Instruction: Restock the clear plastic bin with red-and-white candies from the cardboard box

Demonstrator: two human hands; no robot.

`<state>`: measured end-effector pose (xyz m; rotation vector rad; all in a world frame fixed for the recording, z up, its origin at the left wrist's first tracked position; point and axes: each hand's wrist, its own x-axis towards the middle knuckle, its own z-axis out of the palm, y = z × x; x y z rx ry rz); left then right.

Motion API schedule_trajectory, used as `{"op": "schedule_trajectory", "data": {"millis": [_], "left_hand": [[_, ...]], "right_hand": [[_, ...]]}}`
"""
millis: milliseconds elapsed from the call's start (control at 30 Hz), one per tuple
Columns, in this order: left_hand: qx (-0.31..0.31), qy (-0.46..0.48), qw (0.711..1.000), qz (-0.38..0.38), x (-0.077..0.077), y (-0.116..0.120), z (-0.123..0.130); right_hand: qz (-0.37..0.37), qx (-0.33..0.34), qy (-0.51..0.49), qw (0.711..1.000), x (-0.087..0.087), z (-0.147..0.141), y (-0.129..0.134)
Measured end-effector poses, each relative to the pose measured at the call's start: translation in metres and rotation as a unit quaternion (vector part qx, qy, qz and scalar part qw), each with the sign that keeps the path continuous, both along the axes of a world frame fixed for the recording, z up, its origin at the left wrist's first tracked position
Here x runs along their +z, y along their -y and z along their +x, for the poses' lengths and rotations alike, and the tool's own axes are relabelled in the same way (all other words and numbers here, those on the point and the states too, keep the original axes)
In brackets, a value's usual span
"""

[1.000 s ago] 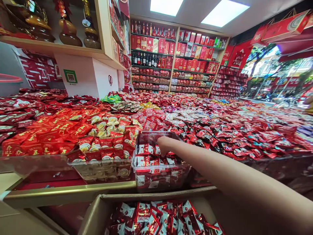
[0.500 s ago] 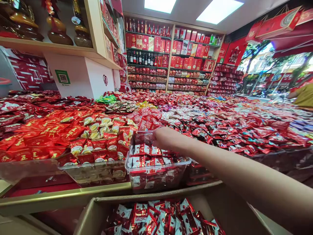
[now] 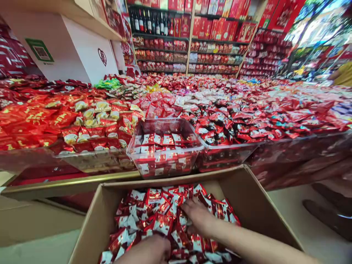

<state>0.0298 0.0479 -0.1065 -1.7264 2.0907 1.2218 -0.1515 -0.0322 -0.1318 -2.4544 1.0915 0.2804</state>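
Observation:
An open cardboard box [image 3: 253, 194] holds many small red-and-white candy packets [image 3: 162, 222]. My right hand [image 3: 199, 217] reaches into it from the right, its fingers stretched and apart against the packets. To its left and closer to me, my left hand [image 3: 155, 250] is low among the packets at the bottom of the view. That hand is blurred and its fingertips are hidden. Just behind the box stands a clear plastic tray [image 3: 165, 151], partly filled with the same kind of packets lying in rows.
Left of the tray, durian-labelled packets [image 3: 95, 134] fill another clear bin. A bin of red and black packets [image 3: 220, 126] stands right of it. Heaps of sweets spread behind, up to shelves with bottles [image 3: 150, 22] and red boxes. A person's sleeve [image 3: 342, 75] shows far right.
My right hand has moved from the clear tray down into the cardboard box. My left hand has come into view there. The camera has tilted downward.

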Motion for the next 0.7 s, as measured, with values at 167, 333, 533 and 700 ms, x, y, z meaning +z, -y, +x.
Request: {"op": "schedule_trajectory", "data": {"millis": [167, 333, 533, 700], "left_hand": [[0.056, 0.06, 0.992, -0.093, -0.005, 0.021, 0.005], [0.069, 0.061, 0.986, -0.141, -0.012, 0.032, 0.005], [0.064, 0.028, 0.985, -0.158, -0.009, 0.035, 0.002], [0.062, 0.011, 0.985, -0.162, -0.005, 0.037, 0.003]], "right_hand": [[0.029, 0.043, 0.032, 0.998, 0.003, -0.01, 0.012], [0.022, 0.049, 0.052, 0.997, -0.006, -0.005, 0.01], [0.026, 0.054, 0.056, 0.997, -0.004, -0.007, 0.012], [0.039, 0.058, 0.055, 0.996, -0.007, -0.008, 0.016]]}}
